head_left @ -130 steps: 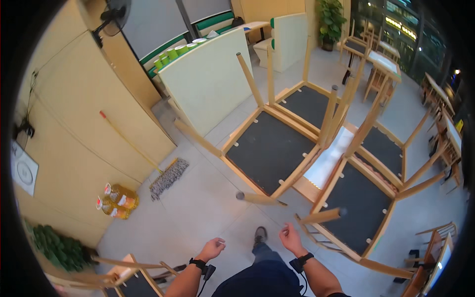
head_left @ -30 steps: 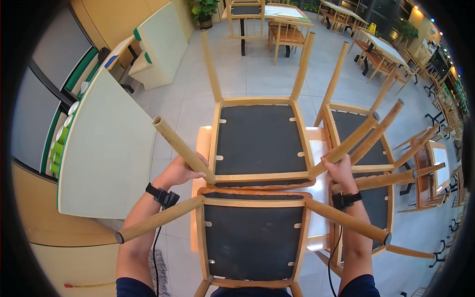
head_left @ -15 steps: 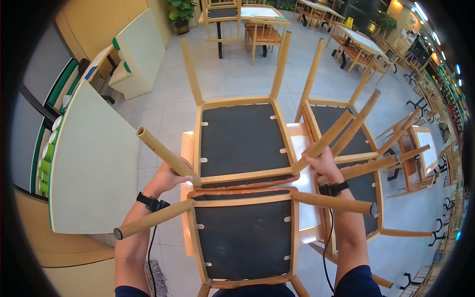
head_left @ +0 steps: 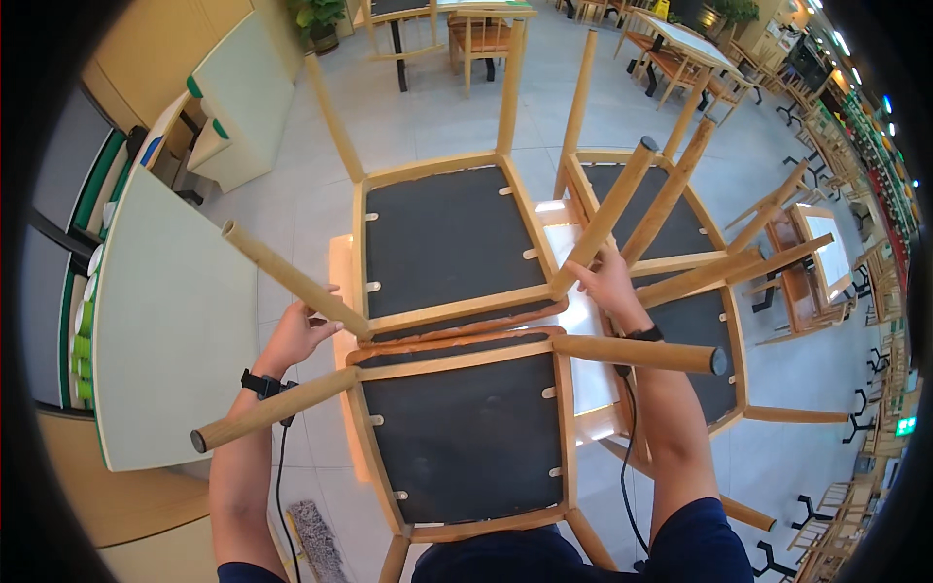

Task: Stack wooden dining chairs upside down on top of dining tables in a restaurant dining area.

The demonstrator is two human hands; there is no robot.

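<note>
Head view: both hands are at the far upturned chair (head_left: 447,228), which rests seat-down on the table (head_left: 342,260), legs up. Left hand (head_left: 294,335) is beside the near left leg (head_left: 292,279), thumb apart from the fingers, fingertips showing past the leg. Right hand (head_left: 610,284) is at the base of the near right leg (head_left: 612,207), half curled, one digit laid toward the wood. Cannot tell whether either hand grips firmly (the legs hide part of the fingers).

Edges: the near upturned chair (head_left: 466,437) lies tight behind, the two seat edges almost meeting. Its legs splay out across both forearms. A wooden margin of the table shows on the left; beyond it, floor (head_left: 287,262) runs to the pale partition (head_left: 170,340), with the near left leg reaching into that gap. Right side is tighter: a bright strip of tabletop, then another upturned chair (head_left: 690,233) with its legs leaning close to the right wrist. Floor also extends beyond the far legs. Mop head (head_left: 313,534) lies low on the left.

Change: 4.3 s ago both hands hung over the floor, away from the chairs. Against 0.5 s ago, both holds look looser.
</note>
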